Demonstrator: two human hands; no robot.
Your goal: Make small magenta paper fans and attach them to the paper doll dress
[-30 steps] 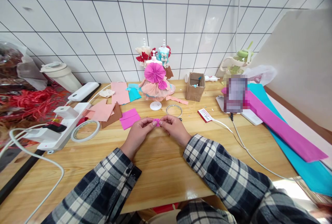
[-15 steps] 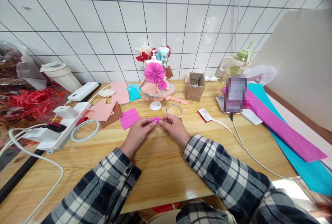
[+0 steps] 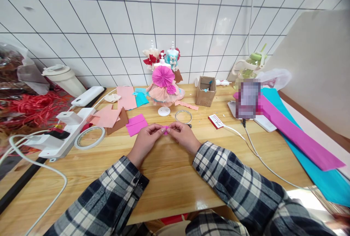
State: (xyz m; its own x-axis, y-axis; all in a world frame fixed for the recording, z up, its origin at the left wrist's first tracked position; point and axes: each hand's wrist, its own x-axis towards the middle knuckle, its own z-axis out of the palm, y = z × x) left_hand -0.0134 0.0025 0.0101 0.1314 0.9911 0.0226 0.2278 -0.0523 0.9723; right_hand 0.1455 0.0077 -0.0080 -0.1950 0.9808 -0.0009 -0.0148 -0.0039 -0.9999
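Note:
A small magenta pleated paper rosette [image 3: 166,130] is pinched between my two hands, its outline mostly covered by thumbs and fingertips. My left hand [image 3: 147,138] closes on its left side, and my right hand [image 3: 183,135] grips the right. Just beyond them stands a mini dress form in a peach ruffled skirt [image 3: 161,97], with a large magenta paper fan [image 3: 163,76] on its bodice and a smaller magenta rosette [image 3: 171,89] at the skirt. Folded magenta paper [image 3: 136,124] lies left of my hands. A thin ring of tape [image 3: 183,116] rests just behind my right hand.
Two more decorated dress forms [image 3: 172,59] stand behind. A cardboard box [image 3: 205,95], a phone [image 3: 248,99] and its cable sit to the right, beside long magenta and blue paper [image 3: 300,134]. On the left are a power strip [image 3: 65,137], a tape roll [image 3: 89,137] and peach paper [image 3: 126,97].
My thumbs and fingertips have come closer together over the small rosette, and less of its pleated face shows now. Everything else stays in place.

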